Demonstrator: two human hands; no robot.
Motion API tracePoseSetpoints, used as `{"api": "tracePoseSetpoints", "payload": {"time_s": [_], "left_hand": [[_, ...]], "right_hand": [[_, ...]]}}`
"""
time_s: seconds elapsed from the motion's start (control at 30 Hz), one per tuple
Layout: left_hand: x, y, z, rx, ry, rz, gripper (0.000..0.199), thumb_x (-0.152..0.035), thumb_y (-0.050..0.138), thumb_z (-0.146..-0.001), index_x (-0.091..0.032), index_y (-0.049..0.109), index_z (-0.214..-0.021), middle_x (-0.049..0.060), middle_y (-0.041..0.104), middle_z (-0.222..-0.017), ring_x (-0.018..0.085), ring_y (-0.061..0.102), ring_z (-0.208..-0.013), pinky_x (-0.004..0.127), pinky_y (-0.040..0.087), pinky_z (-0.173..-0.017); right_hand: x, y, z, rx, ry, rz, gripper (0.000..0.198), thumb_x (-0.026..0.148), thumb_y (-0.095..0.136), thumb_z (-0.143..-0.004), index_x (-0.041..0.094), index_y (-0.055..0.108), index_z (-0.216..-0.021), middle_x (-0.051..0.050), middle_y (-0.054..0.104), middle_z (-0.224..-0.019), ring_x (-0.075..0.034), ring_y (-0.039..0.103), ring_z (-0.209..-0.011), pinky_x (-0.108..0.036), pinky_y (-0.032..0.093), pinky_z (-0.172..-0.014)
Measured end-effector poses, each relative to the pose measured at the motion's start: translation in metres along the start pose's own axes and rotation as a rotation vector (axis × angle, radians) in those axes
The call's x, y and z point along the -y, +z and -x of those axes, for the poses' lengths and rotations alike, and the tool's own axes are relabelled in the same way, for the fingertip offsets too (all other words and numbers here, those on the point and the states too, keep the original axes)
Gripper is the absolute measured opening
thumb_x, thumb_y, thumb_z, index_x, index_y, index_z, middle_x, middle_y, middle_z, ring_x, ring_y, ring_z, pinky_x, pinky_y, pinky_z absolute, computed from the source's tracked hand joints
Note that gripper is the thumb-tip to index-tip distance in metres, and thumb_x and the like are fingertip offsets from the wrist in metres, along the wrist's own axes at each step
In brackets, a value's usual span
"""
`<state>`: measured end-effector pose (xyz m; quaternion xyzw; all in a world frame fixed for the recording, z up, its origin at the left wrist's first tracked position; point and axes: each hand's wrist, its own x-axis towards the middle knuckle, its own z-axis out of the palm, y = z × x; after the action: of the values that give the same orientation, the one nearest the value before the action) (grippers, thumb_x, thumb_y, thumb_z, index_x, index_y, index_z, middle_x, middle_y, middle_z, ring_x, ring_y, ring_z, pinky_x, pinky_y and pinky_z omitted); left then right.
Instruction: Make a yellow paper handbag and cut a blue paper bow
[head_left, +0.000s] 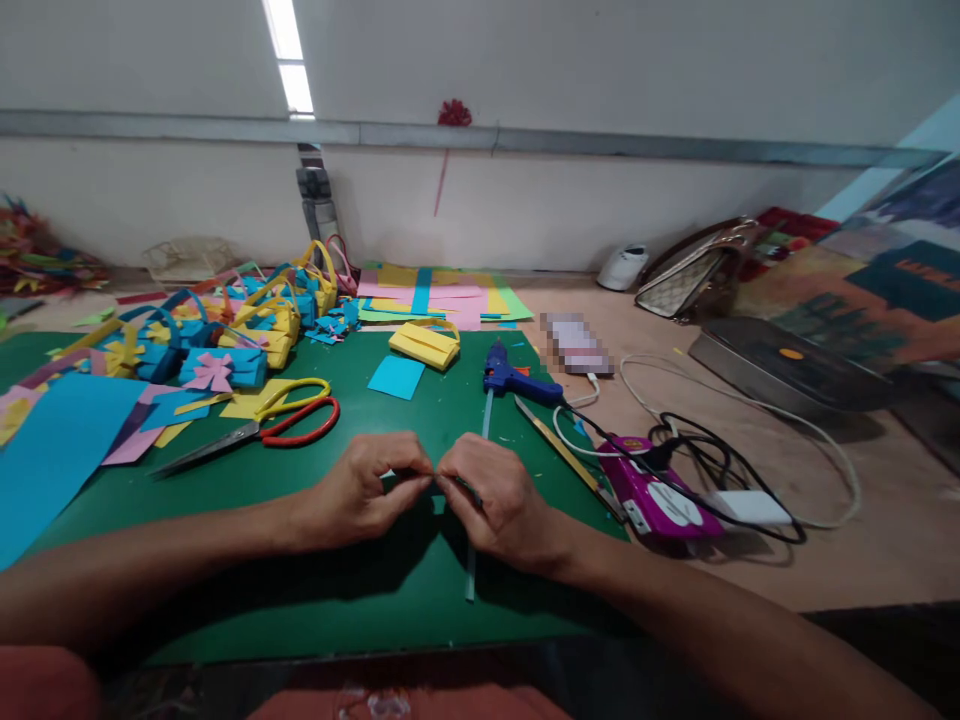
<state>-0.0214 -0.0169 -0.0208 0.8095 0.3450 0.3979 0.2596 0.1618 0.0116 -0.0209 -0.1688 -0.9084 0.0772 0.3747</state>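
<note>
My left hand (380, 487) and my right hand (499, 497) meet above the green mat (322, 600), thumbs and forefingers pinched together. Whatever sits between the fingertips is too small and hidden to make out; a small light-blue patch (439, 506) shows just below them. A long translucent glue stick (470, 585) runs from the blue glue gun (517, 378) and passes beneath my right hand. Scissors (262, 425) with yellow and red handles lie beyond my left forearm. Past my fingers are a blue paper square (397, 377) and a small yellow paper handbag (424, 343).
Several paper handbags (225, 367) crowd the far left, near a large blue sheet (67, 450). Coloured paper (450, 295) is stacked at the back. To the right are a cutter (562, 450), a purple power strip (652, 495) with tangled cables, a phone (576, 343) and a metal box (780, 365).
</note>
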Motion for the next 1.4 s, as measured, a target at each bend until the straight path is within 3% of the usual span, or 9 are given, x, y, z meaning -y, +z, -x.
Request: {"api": "tracePoseSetpoints", "payload": {"time_s": [0.17,0.37,0.5,0.6,0.83,0.97,1.07,1.23,1.4], "left_hand": [[0.001,-0.005,-0.001,-0.032,0.045,-0.027,0.012,-0.012,0.048,-0.084,-0.014,0.053,-0.074,0.002,0.055,-0.066,0.01,0.049,-0.062,0.022,0.039,-0.061],[0.007,-0.013,-0.007,-0.102,-0.073,-0.078,0.013,-0.015,0.046,-0.085,-0.015,0.051,-0.073,0.001,0.055,-0.066,0.01,0.049,-0.062,0.022,0.04,-0.06],[0.007,-0.009,-0.009,-0.093,-0.071,-0.103,0.011,-0.021,0.053,-0.083,-0.013,0.056,-0.091,0.006,0.061,-0.08,0.013,0.055,-0.072,0.025,0.045,-0.067],[0.006,-0.002,-0.007,0.031,0.043,-0.102,0.011,-0.018,0.051,-0.084,-0.013,0.06,-0.082,0.008,0.062,-0.078,0.013,0.056,-0.071,0.024,0.045,-0.064],[0.003,-0.005,-0.001,-0.033,0.114,-0.035,0.015,-0.01,0.045,-0.084,-0.012,0.059,-0.078,0.008,0.06,-0.072,0.012,0.053,-0.065,0.022,0.043,-0.059],[0.005,-0.005,0.004,-0.093,0.102,0.029,0.013,-0.011,0.047,-0.085,-0.013,0.057,-0.077,0.007,0.06,-0.07,0.012,0.054,-0.065,0.023,0.045,-0.06],[0.006,-0.001,0.006,-0.122,0.101,0.049,0.014,-0.01,0.047,-0.084,-0.013,0.057,-0.075,0.007,0.06,-0.069,0.012,0.054,-0.065,0.022,0.045,-0.06],[0.009,0.007,0.011,-0.133,0.115,0.065,0.013,-0.009,0.048,-0.085,-0.013,0.058,-0.077,0.006,0.06,-0.071,0.012,0.055,-0.067,0.022,0.045,-0.062],[0.013,0.011,0.02,-0.047,0.135,-0.031,0.01,-0.012,0.048,-0.086,-0.014,0.058,-0.085,0.008,0.061,-0.079,0.013,0.056,-0.072,0.024,0.045,-0.065]], "right_hand": [[0.0,-0.008,-0.005,-0.046,0.047,-0.002,0.019,0.008,0.046,-0.085,0.02,0.045,-0.07,0.001,0.049,-0.06,-0.012,0.043,-0.058,-0.025,0.036,-0.057],[-0.01,-0.025,-0.009,-0.061,0.188,0.087,0.019,0.01,0.044,-0.087,0.02,0.045,-0.071,0.0,0.051,-0.065,-0.012,0.047,-0.06,-0.025,0.036,-0.056],[-0.011,-0.018,-0.005,0.054,0.021,0.215,0.022,0.008,0.041,-0.087,0.019,0.046,-0.069,-0.001,0.049,-0.06,-0.014,0.043,-0.058,-0.028,0.037,-0.058],[-0.006,-0.01,-0.002,0.081,-0.053,0.249,0.023,0.005,0.038,-0.086,0.019,0.047,-0.069,-0.001,0.049,-0.059,-0.015,0.042,-0.058,-0.031,0.039,-0.064],[0.002,-0.007,-0.002,-0.028,0.044,0.002,0.013,0.008,0.046,-0.086,0.019,0.048,-0.079,-0.001,0.055,-0.066,-0.014,0.048,-0.061,-0.029,0.041,-0.063],[0.002,-0.006,0.002,-0.001,0.119,-0.064,0.015,0.007,0.045,-0.085,0.02,0.048,-0.079,-0.001,0.056,-0.067,-0.014,0.052,-0.063,-0.029,0.044,-0.067],[0.001,-0.005,0.005,0.036,0.14,-0.064,0.004,0.018,0.047,-0.088,0.018,0.05,-0.09,-0.006,0.061,-0.078,-0.017,0.056,-0.072,-0.031,0.046,-0.068],[-0.001,-0.004,0.008,0.082,0.04,0.003,0.01,0.012,0.044,-0.087,0.018,0.051,-0.085,-0.002,0.06,-0.069,-0.015,0.055,-0.065,-0.034,0.046,-0.076],[0.001,-0.008,0.007,0.07,-0.092,0.122,0.014,0.01,0.043,-0.085,0.018,0.051,-0.076,-0.001,0.06,-0.065,-0.013,0.052,-0.06,-0.037,0.043,-0.084]]}}
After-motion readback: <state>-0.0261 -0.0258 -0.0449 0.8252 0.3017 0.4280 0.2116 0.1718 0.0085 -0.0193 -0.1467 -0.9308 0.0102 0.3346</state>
